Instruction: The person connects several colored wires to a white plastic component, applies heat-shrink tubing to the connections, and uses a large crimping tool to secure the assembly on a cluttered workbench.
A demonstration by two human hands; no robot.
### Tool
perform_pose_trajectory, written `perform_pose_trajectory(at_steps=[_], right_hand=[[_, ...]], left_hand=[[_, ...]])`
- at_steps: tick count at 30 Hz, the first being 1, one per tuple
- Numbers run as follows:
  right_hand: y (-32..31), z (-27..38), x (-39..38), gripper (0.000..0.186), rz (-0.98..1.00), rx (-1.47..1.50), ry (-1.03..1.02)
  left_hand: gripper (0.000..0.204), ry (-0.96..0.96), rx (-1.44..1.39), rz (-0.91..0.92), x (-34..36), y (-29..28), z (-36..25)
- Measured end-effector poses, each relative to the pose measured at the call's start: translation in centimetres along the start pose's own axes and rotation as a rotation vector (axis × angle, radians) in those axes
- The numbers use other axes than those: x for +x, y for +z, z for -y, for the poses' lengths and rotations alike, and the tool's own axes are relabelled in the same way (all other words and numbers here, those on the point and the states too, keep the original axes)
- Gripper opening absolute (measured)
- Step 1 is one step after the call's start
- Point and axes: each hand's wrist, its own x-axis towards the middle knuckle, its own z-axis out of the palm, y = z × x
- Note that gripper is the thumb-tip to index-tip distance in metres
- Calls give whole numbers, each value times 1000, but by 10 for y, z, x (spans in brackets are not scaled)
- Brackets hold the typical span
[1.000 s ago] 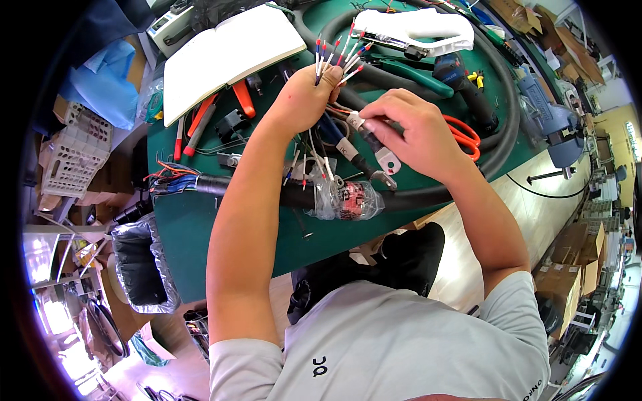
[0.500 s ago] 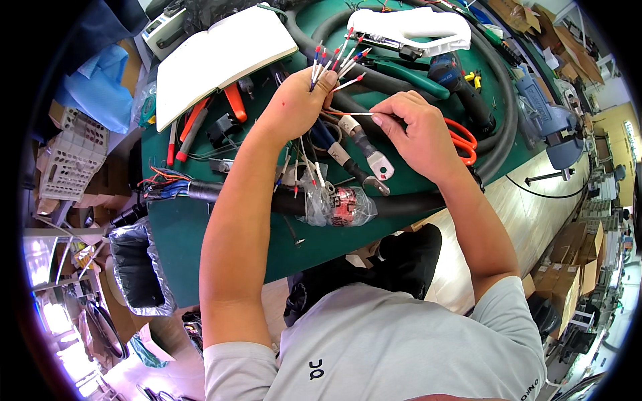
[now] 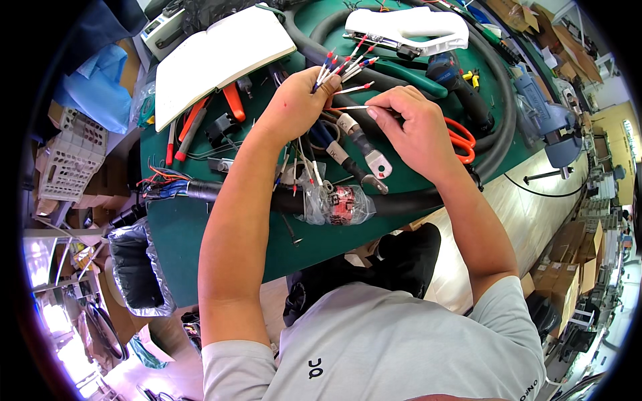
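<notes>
A fanned bundle of thin wires [image 3: 348, 69] with white sleeves and red or blue tips sticks out of my left hand [image 3: 294, 103], whose fingers are closed around it. From the same hand one more wire [image 3: 349, 107] runs sideways, apart from the others. My right hand [image 3: 413, 130] pinches that wire's end between thumb and forefinger, hiding its tip. Below the hands hang more sleeved wires [image 3: 317, 172]. Two thick cable ends with metal lugs [image 3: 379, 165] lie there too, beside a black cable [image 3: 408, 202] partly wrapped in clear plastic [image 3: 361, 207].
An open notebook [image 3: 221, 63] lies at the far left of the green table [image 3: 187, 247], over orange-handled tools [image 3: 234, 101]. Beyond my hands are a white-handled tool [image 3: 414, 28], green-handled pliers [image 3: 418, 79], a power drill [image 3: 461, 87] and red-handled scissors [image 3: 461, 140]. A thick cable loops around them.
The wire bundle in my left hand now leans more to the right. My right hand has shifted slightly left and up along with the single wire it pinches.
</notes>
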Motion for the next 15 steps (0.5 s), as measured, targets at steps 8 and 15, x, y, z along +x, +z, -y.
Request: perform_pose_trajectory(at_steps=[8,15], right_hand=[[3,-2,-1,12,8,172,269],[5,-4,-4,18,84,349,314]], left_hand=[[26,13,76,23,2,3,3],[28,66,189,9,2,6,5]])
